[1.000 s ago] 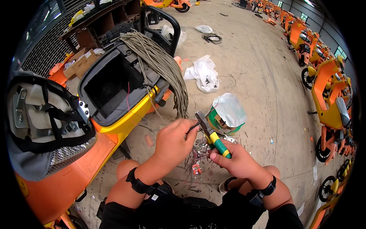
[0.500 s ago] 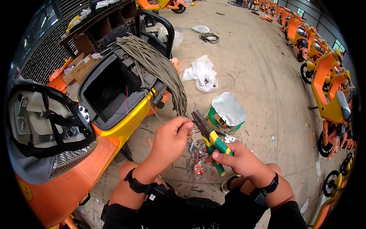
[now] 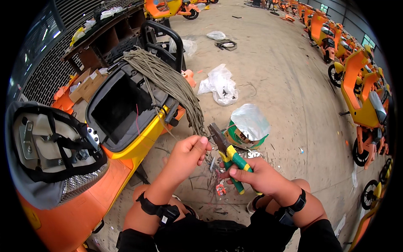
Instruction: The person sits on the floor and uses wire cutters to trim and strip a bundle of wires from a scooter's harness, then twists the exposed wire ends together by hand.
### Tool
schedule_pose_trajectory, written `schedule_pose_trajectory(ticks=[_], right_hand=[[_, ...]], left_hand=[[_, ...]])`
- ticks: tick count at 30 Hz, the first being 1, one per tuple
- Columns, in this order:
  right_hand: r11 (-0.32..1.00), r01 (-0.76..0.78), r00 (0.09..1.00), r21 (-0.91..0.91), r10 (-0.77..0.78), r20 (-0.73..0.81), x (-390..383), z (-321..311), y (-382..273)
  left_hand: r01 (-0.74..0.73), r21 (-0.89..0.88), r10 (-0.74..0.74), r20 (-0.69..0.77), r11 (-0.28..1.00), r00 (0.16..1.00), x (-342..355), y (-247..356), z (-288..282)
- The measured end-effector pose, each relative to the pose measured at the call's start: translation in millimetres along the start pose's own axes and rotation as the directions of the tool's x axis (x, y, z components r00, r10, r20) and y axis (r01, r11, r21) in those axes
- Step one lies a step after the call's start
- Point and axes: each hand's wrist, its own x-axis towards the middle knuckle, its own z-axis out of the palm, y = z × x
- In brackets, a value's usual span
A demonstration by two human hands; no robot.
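Green-and-yellow pliers sit grasped in the right hand (head view), handles parted; the left hand pinches thumb to finger beside their tip (any held piece is indistinct). Keep those fingertips clear of the jaws.

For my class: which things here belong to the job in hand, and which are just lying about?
Job in hand:
green-and-yellow pliers, in the right hand
left hand, pinched near the pliers' tip

Lying about:
crumpled plastic bag
dark coil
cardboard box

Wide fisheye, downward from head height
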Motion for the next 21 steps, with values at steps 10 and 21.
schedule_pose_trajectory(ticks=[10,21], right_hand=[[0.97,0.09,0.996,-0.226,-0.089,0.014,2,-9,17],[0.898,0.074,0.983,-0.434,-0.14,-0.123,-7,-1,9]], left_hand=[[-0.154,0.387,0.226,-0.147,0.909,0.963,-4,-9,13],[-0.183,0.294,0.22,-0.101,0.938,0.97,0,-10,20]])
